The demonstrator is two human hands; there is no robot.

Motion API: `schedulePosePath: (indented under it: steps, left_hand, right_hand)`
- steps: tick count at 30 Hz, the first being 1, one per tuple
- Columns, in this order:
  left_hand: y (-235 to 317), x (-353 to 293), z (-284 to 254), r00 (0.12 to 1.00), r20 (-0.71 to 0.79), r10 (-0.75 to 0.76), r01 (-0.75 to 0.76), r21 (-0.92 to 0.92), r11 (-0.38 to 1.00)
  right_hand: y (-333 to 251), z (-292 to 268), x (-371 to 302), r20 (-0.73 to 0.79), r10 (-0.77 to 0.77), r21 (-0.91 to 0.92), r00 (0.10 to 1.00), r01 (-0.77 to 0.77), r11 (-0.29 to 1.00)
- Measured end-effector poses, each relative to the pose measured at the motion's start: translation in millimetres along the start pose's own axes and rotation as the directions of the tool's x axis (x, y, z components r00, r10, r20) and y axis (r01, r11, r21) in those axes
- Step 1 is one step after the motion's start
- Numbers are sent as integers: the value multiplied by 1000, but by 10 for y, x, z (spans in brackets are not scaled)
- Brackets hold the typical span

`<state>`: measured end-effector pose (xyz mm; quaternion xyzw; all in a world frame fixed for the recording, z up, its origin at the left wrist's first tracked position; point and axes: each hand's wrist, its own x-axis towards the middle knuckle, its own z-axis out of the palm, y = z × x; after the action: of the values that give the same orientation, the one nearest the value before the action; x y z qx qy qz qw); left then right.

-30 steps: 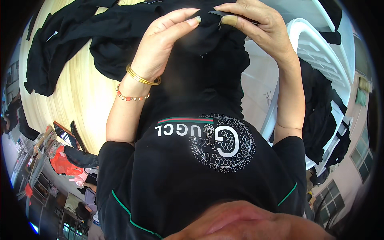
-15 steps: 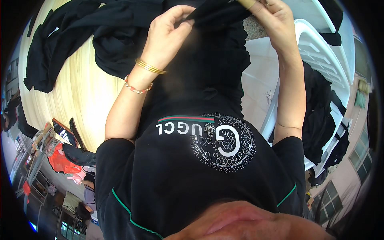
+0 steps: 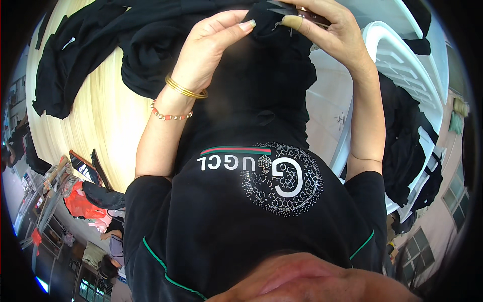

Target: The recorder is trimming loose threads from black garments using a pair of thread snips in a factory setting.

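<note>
My left hand (image 3: 215, 44) pinches the edge of a black cloth garment (image 3: 262, 26) between thumb and fingers, up at the top of the view. In my right hand (image 3: 338, 41) is a pair of thread snips (image 3: 280, 8), its pointed metal blades lying against the cloth by the left fingertips. Loose thread ends (image 3: 277, 25) stick out beside the right thumb, which wears a tan cover. The rest of the black cloth hangs down toward my lap. The right fingers partly hide the snips' handles.
More black garments (image 3: 65, 65) lie across a pale wooden table (image 3: 105, 121) on the left. To the right stands a white plastic chair (image 3: 402, 55) with black cloth (image 3: 397, 131) piled by it. A red bag (image 3: 83, 201) and a person (image 3: 108, 261) are at lower left.
My right hand has come lower in the view, and the snips' blades now show at the cloth. The left hand has shifted slightly right, still gripping the garment.
</note>
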<state>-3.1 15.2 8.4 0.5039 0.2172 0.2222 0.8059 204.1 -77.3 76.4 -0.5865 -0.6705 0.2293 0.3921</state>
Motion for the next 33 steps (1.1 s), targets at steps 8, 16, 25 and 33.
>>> schedulePosePath:
  steps: [8, 16, 25, 33]
  left_hand:
    - [-21, -42, 26, 999, -21, 46, -44, 92, 995]
    - [4, -25, 64, 996, -22, 83, -78, 173, 982]
    - [30, -30, 56, 998, -22, 57, -53, 156, 986]
    - [21, 3, 45, 999, -6, 47, -45, 161, 986]
  right_hand:
    - [63, 17, 10, 87, -57, -62, 995, 62, 996]
    - [117, -34, -5, 93, -86, -74, 992, 93, 993]
    - [224, 17, 0, 96, -140, -65, 986, 146, 987]
    - [450, 96, -16, -113, -490, 277, 864, 501, 820]
